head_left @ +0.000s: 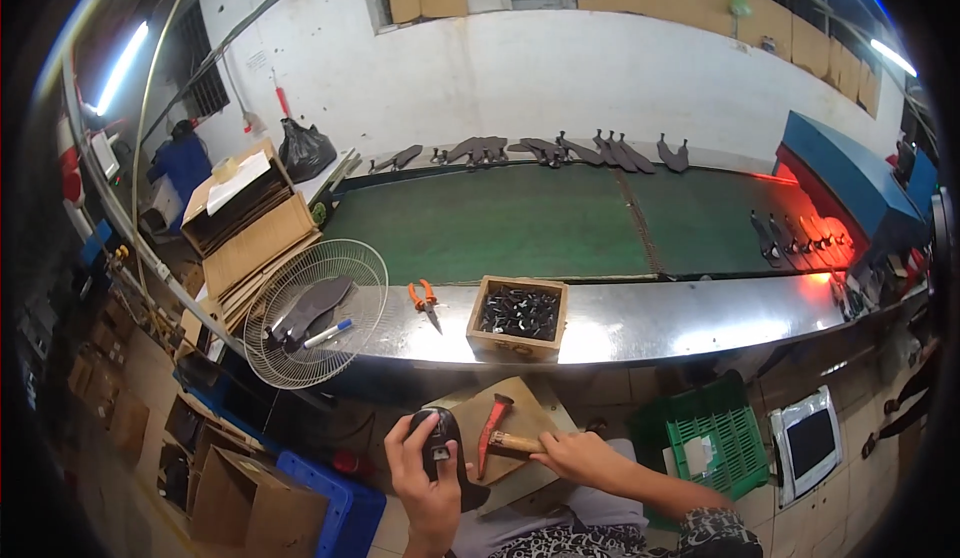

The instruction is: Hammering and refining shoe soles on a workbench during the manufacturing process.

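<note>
My left hand (428,483) is closed around a dark shoe sole (474,495) with a glossy black rounded end, which I hold up over my lap. The fingers cover part of it. My right hand (580,457) grips a hammer (514,442) by its wooden handle; its red head lies over a pale board (540,413) in front of me. Just beyond, on the metal ledge, stands a wooden box (518,349) filled with small black pieces. Orange-handled pliers (426,304) lie left of the box.
A wire basket (372,330) at left holds dark soles and a marker (329,334). Behind the ledge runs a green conveyor belt (490,223), soles lining its far edge, a red-glowing blue machine (845,173) at its right. A green crate (715,438) stands right, a blue crate (335,506) left.
</note>
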`<state>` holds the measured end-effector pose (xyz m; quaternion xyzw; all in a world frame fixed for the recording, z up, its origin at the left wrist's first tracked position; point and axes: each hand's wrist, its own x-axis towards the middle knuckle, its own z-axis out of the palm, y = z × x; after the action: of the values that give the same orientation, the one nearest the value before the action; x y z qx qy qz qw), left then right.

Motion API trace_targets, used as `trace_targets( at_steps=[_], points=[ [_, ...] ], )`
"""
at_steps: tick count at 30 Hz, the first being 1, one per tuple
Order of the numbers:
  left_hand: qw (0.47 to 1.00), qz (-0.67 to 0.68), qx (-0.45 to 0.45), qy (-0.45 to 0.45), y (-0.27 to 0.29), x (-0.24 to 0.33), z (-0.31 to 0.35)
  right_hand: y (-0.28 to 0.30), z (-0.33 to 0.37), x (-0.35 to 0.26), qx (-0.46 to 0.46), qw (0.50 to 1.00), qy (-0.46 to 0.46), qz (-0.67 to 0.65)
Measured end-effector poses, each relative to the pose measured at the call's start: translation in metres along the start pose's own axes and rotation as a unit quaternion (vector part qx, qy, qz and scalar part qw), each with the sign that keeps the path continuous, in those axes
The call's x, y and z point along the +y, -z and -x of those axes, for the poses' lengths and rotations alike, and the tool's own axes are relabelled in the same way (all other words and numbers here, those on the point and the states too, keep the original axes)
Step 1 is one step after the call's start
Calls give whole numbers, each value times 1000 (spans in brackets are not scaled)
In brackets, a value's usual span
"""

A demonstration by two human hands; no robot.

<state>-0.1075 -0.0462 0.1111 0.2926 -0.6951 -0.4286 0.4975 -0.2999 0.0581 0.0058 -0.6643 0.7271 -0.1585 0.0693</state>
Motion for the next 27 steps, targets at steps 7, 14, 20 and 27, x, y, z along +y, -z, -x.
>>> trace_targets(
  at_steps=[7, 14, 20, 27],
  points=[
    [986, -163, 26, -32, -46, -43, -10, -1, 38, 47, 157, 927, -159, -301],
    [954, -280, -104, -1, -71, -165, -31, 16, 97, 36, 304, 847, -233, -369],
    [952, -250, -98, -145, -94, -132, -93, -9, 109, 44, 323, 765, -305, -465],
    [871, -329, -278, -236, -153, -181, -186, 6, 75, 36, 352, 798, -205, -444]
  ],
)
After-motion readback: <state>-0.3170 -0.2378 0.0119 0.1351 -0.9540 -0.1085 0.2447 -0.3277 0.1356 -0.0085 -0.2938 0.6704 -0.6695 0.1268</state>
